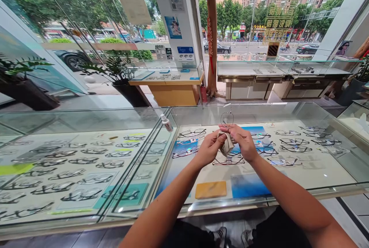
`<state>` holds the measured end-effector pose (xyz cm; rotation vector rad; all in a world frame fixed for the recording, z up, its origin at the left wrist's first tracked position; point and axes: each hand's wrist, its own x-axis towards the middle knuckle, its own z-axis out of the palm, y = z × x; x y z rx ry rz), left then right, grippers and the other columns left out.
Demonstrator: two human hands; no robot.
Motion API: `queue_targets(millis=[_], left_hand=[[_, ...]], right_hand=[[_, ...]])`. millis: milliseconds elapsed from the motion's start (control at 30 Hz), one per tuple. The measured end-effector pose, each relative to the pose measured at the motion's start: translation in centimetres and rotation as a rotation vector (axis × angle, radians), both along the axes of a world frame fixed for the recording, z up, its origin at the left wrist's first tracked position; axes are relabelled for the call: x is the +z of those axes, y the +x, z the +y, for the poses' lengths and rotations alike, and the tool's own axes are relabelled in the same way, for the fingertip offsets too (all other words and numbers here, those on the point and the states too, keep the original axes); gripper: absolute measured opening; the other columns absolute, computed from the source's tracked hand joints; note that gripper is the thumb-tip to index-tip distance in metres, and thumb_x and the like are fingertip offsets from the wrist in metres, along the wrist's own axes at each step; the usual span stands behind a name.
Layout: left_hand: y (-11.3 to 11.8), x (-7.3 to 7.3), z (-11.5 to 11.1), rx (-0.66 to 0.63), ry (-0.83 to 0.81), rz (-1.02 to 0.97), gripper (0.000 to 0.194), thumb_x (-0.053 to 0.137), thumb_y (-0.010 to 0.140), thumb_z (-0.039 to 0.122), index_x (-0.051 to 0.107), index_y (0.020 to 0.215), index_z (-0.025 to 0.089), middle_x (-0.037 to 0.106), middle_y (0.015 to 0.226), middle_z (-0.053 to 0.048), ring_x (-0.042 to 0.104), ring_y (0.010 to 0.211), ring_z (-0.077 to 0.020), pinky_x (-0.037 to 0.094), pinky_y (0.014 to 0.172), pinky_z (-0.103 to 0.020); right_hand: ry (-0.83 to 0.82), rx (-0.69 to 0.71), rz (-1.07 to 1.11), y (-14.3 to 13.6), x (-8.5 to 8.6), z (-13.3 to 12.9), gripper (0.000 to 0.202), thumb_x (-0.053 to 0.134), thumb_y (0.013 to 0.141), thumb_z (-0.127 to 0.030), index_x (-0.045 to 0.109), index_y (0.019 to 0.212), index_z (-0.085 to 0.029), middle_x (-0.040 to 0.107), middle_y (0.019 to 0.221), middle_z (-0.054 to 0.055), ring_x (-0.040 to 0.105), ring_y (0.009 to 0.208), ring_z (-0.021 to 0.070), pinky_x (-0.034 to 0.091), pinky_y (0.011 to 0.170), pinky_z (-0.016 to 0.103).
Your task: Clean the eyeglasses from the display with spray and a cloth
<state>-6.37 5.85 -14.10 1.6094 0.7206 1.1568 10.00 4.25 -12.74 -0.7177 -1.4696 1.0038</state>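
Observation:
Both my hands are closed together above the glass display counter [300,178]. My left hand [210,147] pinches a crumpled beige cloth [227,145]. Opposite it, the fingers of my right hand [242,139] grip a thin-rimmed pair of eyeglasses [227,118]. One round lens rim stands up beyond my fingertips; the rest of the frame is hidden by my fingers and the cloth. The cloth hangs between the two hands, against my right fingers too. A small white spray bottle [166,122] stands on the counter glass, left of my hands.
Under the glass lie rows of spectacle frames [295,142], with more in the left-hand case [69,173]. An orange-yellow block [210,190] and blue cards [249,185] are near the front edge. Farther off are more display cases [253,72], potted plants [127,82] and a tree trunk [211,48].

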Motion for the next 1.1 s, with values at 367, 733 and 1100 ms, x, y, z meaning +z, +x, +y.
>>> queue_targets(millis=[367,733,1100], left_hand=[[0.0,0.0,-0.1,0.131,-0.051,-0.111,0.056,0.083,0.077,0.068,0.074,0.095,0.016,0.069,0.079,-0.003,0.060,0.068,-0.0155,0.048,0.065,-0.027],[-0.4,0.0,0.9,-0.015,-0.110,-0.099,0.059,0.081,0.079,0.071,0.074,0.094,0.014,0.065,0.074,-0.001,0.055,0.065,-0.0123,0.045,0.062,-0.024],[-0.9,-0.2,1.7,-0.033,-0.243,-0.192,0.058,0.084,0.076,0.069,0.074,0.088,0.013,0.068,0.071,-0.001,0.060,0.067,-0.0131,0.048,0.066,-0.024]], right_hand=[[-0.040,0.043,-0.045,-0.2,-0.3,0.0,0.047,0.072,0.089,-0.065,0.086,0.115,-0.029,0.080,0.128,0.009,0.068,0.122,0.0302,0.050,0.113,0.049],[-0.091,-0.011,0.093,-0.1,-1.1,0.9,0.034,0.071,0.090,-0.050,0.087,0.111,-0.028,0.082,0.123,0.008,0.067,0.123,0.0287,0.047,0.115,0.047],[-0.113,-0.099,0.176,0.4,-0.9,1.6,0.028,0.075,0.087,-0.048,0.088,0.098,-0.026,0.082,0.113,0.008,0.067,0.120,0.0278,0.047,0.114,0.045]])
